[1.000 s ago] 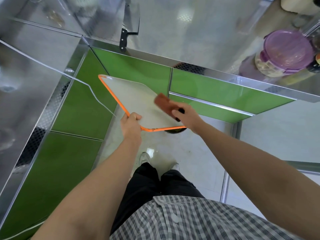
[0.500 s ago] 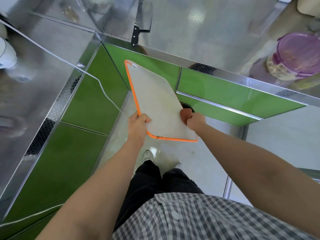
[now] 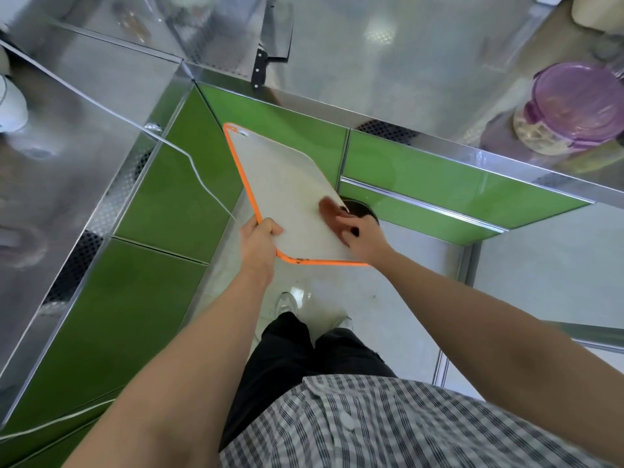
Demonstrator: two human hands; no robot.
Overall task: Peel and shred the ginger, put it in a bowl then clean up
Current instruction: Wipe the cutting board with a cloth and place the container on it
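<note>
Cleanup looked like the step in hand, judged from where things lay. The cutting board (image 3: 287, 184), white with an orange rim, was held off the desk (image 3: 405, 79) at mid frame and tilted down toward a dark round bin (image 3: 363, 209) on the floor (image 3: 422, 265). The left grip (image 3: 258, 236), a bare hand, was closed round the board's near left edge, thumb on top. The right grip (image 3: 361, 236) was curled round a reddish-brown pad (image 3: 329, 211) lying on the board's lower right part, just above the bin. The pad was blurred, so sponge or scraper could not be told apart. The board's face looked nearly bare; a few dark specks clung to the orange rim at the near edge. No ginger or bowl could be picked out for certain, so peeling, shredding and bowling were probably done. Clearing the last specks, rinsing and putting the tools away likely remained.

A cleaver (image 3: 270, 38) lay on the steel desk at the top centre, its black handle toward the edge. 1 purple-lidded container (image 3: 570, 106) stood at the upper right. Green cabinet fronts (image 3: 422, 167) ran below the desk edge on 2 sides, meeting in a corner. A white cable (image 3: 199, 173) trailed from the upper left down toward the left grip. The floor was pale and glossy, with 1 shoe (image 3: 287, 304) showing below the board.
</note>
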